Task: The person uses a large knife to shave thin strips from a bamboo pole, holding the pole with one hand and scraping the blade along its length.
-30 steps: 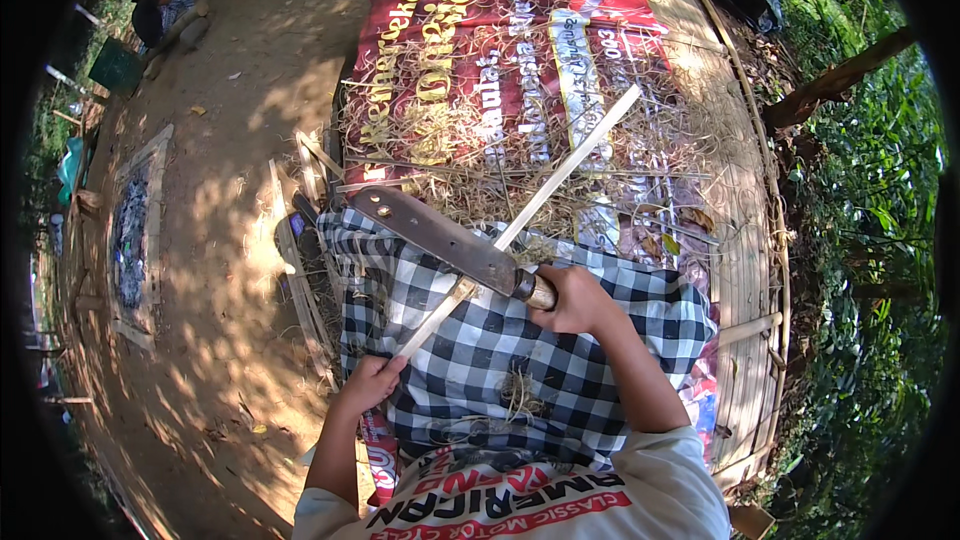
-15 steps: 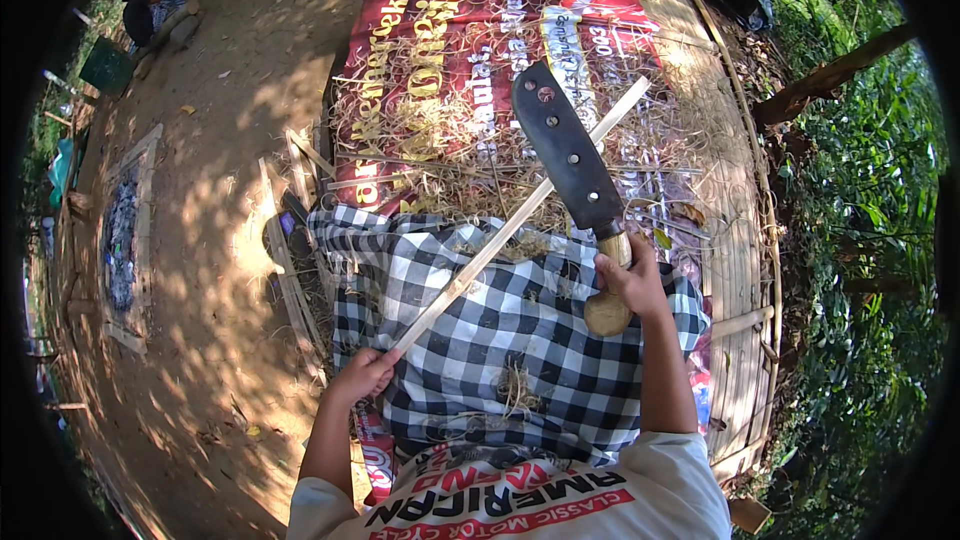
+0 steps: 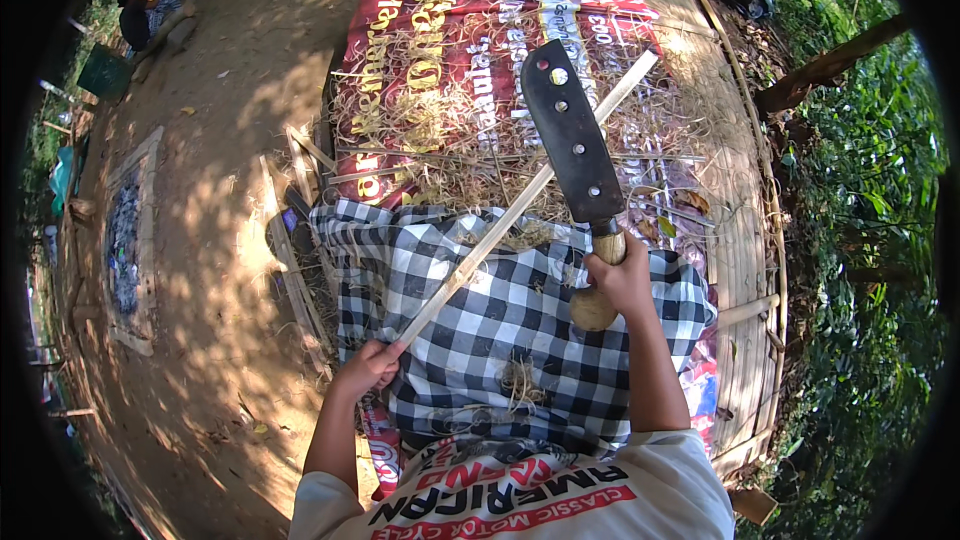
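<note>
My left hand (image 3: 372, 368) is closed round the near end of a long, pale split-wood strip (image 3: 490, 240), which slants up and away to the right. In my right hand (image 3: 622, 275) is the wooden handle of a broad cleaver (image 3: 570, 135), its dark blade marked by a row of holes and pointing away from me. The blade crosses over the strip and hides a short part of it; whether they touch I cannot tell. Below both lies a black-and-white checked cloth (image 3: 480, 340) across my lap, with a few shavings on it.
A red printed banner (image 3: 385, 50) strewn with curly shavings (image 3: 430, 120) covers a bamboo platform (image 3: 740, 240). Several wood strips (image 3: 290, 260) lie at its left edge. Bare ground, a framed pit (image 3: 125, 240) and a distant person (image 3: 145, 15) are left; green plants (image 3: 870, 340) grow right.
The cleaver has shifted slightly away and stands a little more upright, my right hand moving slightly left with it. The strip's far end has moved slightly up and right.
</note>
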